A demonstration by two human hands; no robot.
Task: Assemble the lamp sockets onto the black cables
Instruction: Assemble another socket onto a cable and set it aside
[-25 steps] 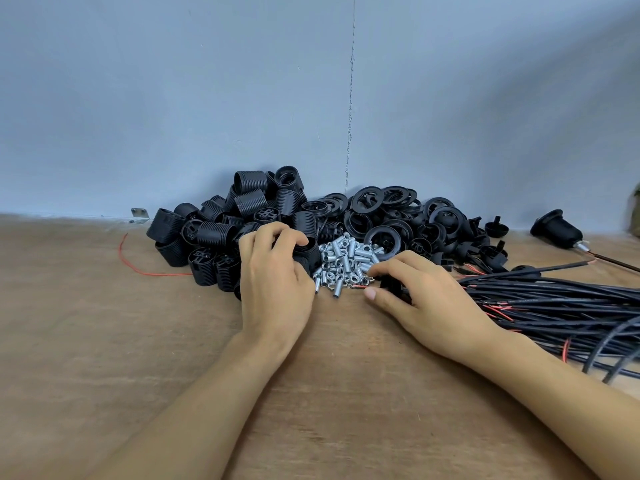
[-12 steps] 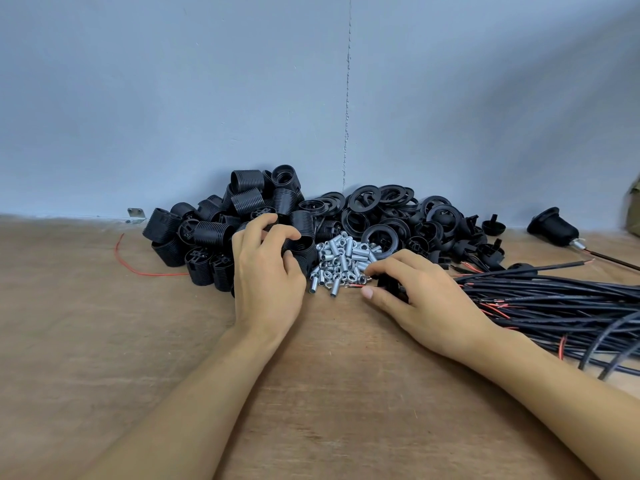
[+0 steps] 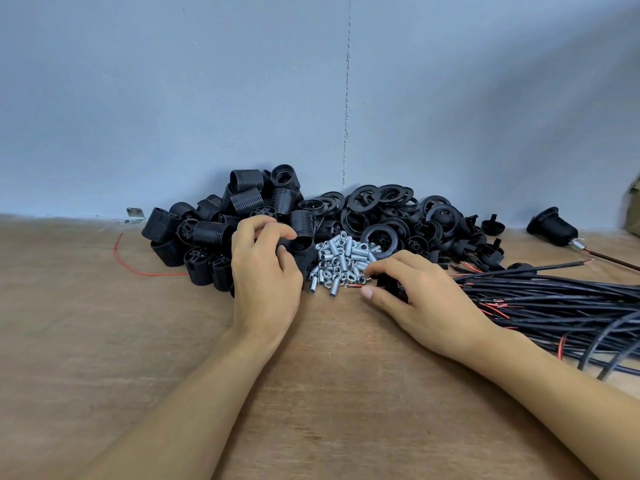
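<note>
A heap of black threaded lamp socket bodies (image 3: 214, 233) lies against the wall at centre left. My left hand (image 3: 265, 275) curls round one black socket body (image 3: 300, 252) at the heap's front edge. To its right lies a small pile of silver threaded nipples and nuts (image 3: 341, 263). My right hand (image 3: 420, 297) rests by that pile and grips a small black part (image 3: 386, 282), mostly hidden under the fingers, with a red wire end beside it. A bundle of black cables (image 3: 561, 303) with red wires spreads to the right.
Black rings and caps (image 3: 391, 216) are piled behind the silver parts. One assembled socket on a cable (image 3: 554, 230) lies at far right. A loose red wire (image 3: 135, 265) and a metal bracket (image 3: 135, 215) sit at left. The wooden tabletop (image 3: 311, 393) meets a blue wall.
My left hand has curled tighter round the socket body and drawn it slightly out of the heap. The right hand has barely moved.
</note>
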